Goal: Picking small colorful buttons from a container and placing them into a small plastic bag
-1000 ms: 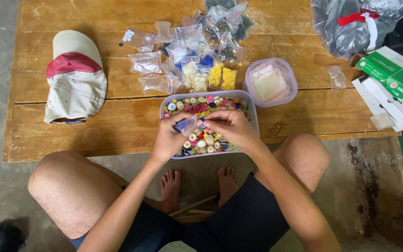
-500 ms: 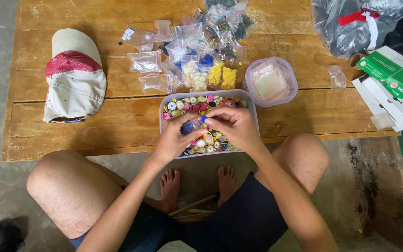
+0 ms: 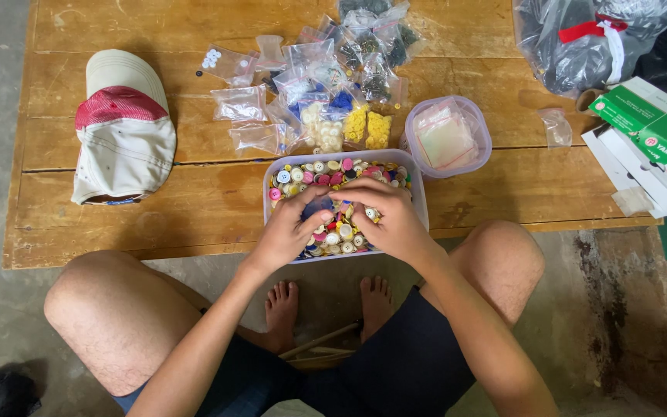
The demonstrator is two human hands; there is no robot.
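A clear rectangular tub (image 3: 420, 202) full of mixed coloured buttons stands at the near edge of the wooden table (image 3: 156, 208). Both my hands are over it. My left hand (image 3: 289, 230) pinches a small clear bag holding blue buttons (image 3: 319, 207) just above the pile. My right hand (image 3: 389, 218) meets it from the right, fingers curled down onto the bag's edge and the buttons. What lies between the right fingertips is hidden.
Several small bags of sorted buttons (image 3: 326, 85) lie behind the tub. A round lidded tub (image 3: 448, 137) sits to the right, a red and white cap (image 3: 121, 127) to the left, green boxes (image 3: 661, 131) and a dark plastic bag (image 3: 588, 38) at far right. My bare knees flank the table edge.
Both hands have sunk lower onto the button pile with the small blue-filled bag between them. The right fingers have closed in over it.
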